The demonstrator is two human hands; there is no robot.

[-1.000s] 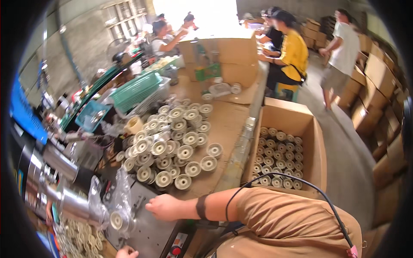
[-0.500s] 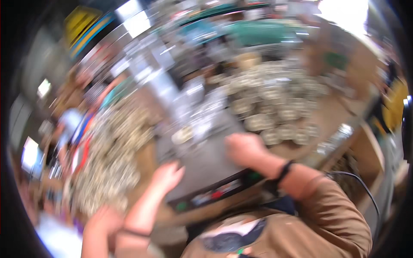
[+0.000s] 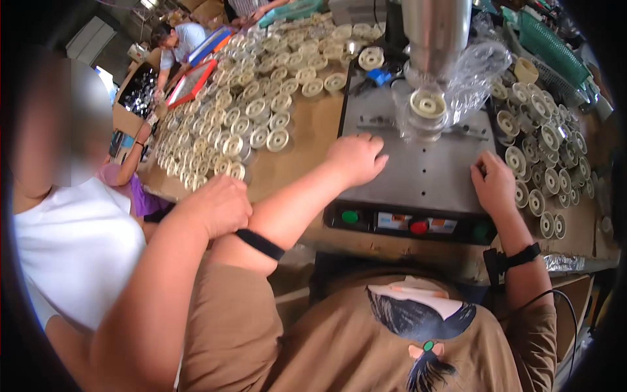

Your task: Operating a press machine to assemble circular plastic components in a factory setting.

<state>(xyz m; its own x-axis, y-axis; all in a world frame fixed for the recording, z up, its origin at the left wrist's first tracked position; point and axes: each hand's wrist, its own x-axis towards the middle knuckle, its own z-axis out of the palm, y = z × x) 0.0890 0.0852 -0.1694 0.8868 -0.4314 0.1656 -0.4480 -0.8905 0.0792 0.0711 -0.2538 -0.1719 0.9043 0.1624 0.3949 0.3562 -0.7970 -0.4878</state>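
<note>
A white-shirted co-worker (image 3: 81, 255) has come into view at left

I've got L hand (image 3: 358, 158) palm down, fingers loosely bent, thumb a bit apart & pointing R; L forearm (image 3: 297, 204) slants fwd & R from bent elbow. R hand (image 3: 493, 181) approx level w/ it, well apart, fingers curled in; R forearm (image 3: 530, 281) runs steeper, leaning L, wrist abt straight
</note>
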